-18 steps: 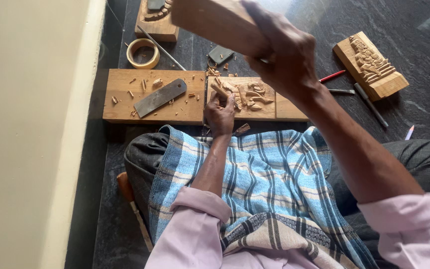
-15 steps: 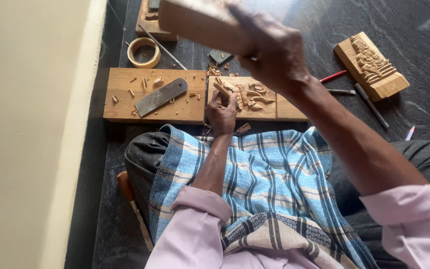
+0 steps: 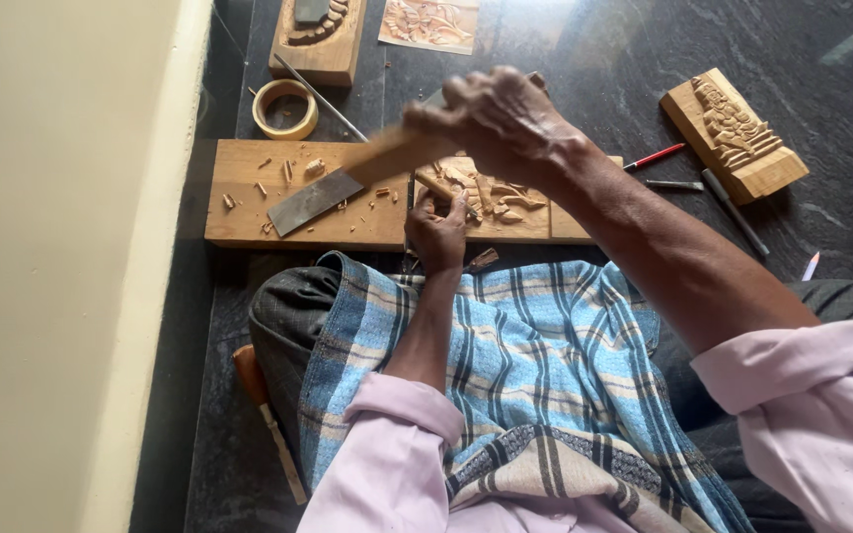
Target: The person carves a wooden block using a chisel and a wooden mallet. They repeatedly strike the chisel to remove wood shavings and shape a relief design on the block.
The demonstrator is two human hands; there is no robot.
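The dark stone floor is carrying everything here, and across the person's lap a blue checked cloth is spreading. On the floor just beyond the knees a long wooden board is lying, and the small carving panel being worked is sitting on its right part.

The right hand is closing tight round a wooden mallet, which is blurring as it swings. Half a second ago that mallet was raised high near the top of the view; now it is dropping to just above the panel, so a blow seems to be landing on the chisel. The left hand is gripping that chisel, its tip resting on the carved surface, and it is sitting where it sat before, so the same cut appears to be getting deepened.

By count: one flat metal blade lying on the board among scattered chips; two other carved blocks, one at the far right and one at the top; one paper drawing; one roll of tape; one red pencil; two slim tools beside it; one wood-handled tool by the left thigh.
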